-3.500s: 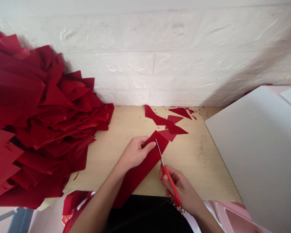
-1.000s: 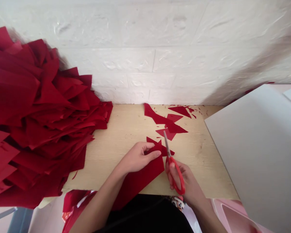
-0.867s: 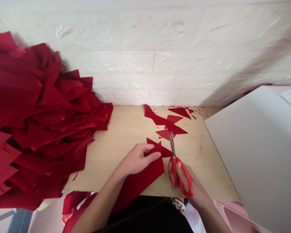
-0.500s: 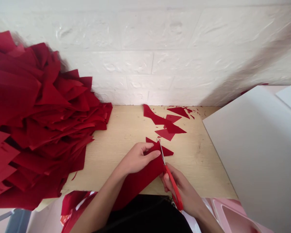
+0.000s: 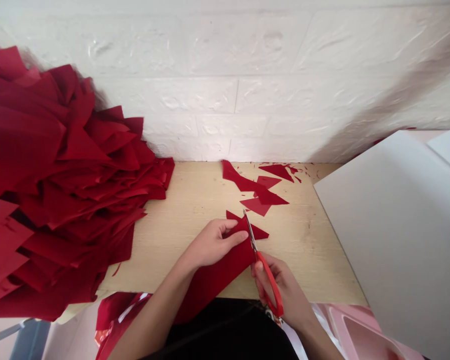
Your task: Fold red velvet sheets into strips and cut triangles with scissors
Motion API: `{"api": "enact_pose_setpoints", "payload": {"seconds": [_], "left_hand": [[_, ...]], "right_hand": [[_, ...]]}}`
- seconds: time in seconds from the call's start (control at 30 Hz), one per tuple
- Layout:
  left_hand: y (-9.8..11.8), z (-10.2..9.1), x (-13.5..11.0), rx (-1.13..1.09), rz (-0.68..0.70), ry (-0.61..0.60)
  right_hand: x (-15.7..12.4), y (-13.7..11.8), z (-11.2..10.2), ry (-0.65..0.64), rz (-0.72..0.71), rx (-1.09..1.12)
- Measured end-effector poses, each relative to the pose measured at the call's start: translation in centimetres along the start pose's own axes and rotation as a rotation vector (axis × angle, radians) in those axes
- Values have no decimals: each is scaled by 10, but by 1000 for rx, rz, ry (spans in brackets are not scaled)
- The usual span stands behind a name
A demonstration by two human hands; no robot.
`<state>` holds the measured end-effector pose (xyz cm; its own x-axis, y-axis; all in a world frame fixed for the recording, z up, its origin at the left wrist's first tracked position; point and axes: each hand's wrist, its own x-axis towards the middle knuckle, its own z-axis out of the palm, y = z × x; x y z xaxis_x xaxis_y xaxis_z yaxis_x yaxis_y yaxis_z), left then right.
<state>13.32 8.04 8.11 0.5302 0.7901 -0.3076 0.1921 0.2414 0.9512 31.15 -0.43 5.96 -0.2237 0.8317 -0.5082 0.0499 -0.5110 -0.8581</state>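
Head view looks down on a pale wooden table (image 5: 315, 250) set against a white brick-textured wall (image 5: 225, 95). The left hand (image 5: 213, 245) grips a long red sheet (image 5: 217, 280), its fingers curled over the sheet's upper part and pinching it. The sheet lies across the table's front half, and its lower end hangs past the front edge toward the person's black top (image 5: 217, 332). The right hand (image 5: 281, 295) has its fingers through the red handles of the scissors (image 5: 268, 285), which are closed around them. The handles sit close together, and the steel blades are nearly shut, with the sheet's upper part between them, just beside the left fingertips. The blade tips reach the sheet's top edge.

Red scraps (image 5: 264, 187) lie beyond the hands, near the wall, well apart from them. A large heap of red pieces (image 5: 60, 165) rises on the left. A white board (image 5: 405, 240) stands on the right, and a pink tray (image 5: 354, 337) shows below it. No writing can be read on anything.
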Motion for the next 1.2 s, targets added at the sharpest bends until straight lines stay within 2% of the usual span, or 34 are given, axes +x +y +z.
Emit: {"api": "enact_pose_setpoints", "payload": {"seconds": [0.13,0.3,0.4,0.5,0.8,1.07,1.2], "left_hand": [[2,1,-1,3,-11,-12],[3,-1,-2,-36,-28,0],[2,-1,0,-49,-15,-12],[1,-1,1,-45,2,-19],[-1,-2,3,-56,-19,22],[-4,-5,3,-96,-32,26],[-4,-5,3,-98,-39,24]], "right_hand": [[5,-5,-3,118,-35,-3],[-3,-15,-9,43,-135,-89],[-9,-20,-7,-46,-77,-126],[-10,-24,-4,-81,-57,-136],[1,-2,1,-26,-30,-32],[3,-17,8,-28,20,-32],[4,-13,6,-39,39,-9]]}}
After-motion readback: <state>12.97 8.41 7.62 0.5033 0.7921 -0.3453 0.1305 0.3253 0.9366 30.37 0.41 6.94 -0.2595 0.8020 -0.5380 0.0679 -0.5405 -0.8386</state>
